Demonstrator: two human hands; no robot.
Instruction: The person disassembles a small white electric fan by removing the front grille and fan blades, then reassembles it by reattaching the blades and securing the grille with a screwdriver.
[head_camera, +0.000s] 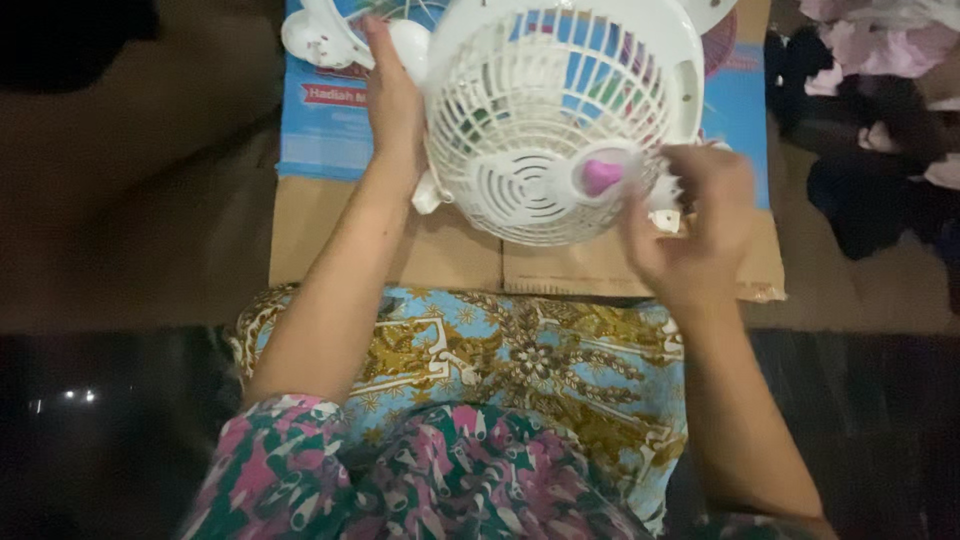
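Observation:
A white plastic fan cage (560, 110) with a pink knob (601, 175) at its middle is held over a flattened cardboard box (450, 250). My left hand (393, 105) grips the cage's left rim, fingers reaching up behind it. My right hand (690, 225) is at the cage's lower right edge, fingers pinched on a small white clip (665, 215) there. Coloured fan blades show through the grille.
A blue printed box panel (325, 110) lies under the fan. White fan parts (320, 35) sit at the upper left. A pile of clothes (880, 110) lies to the right. A patterned cloth (520, 360) covers my lap.

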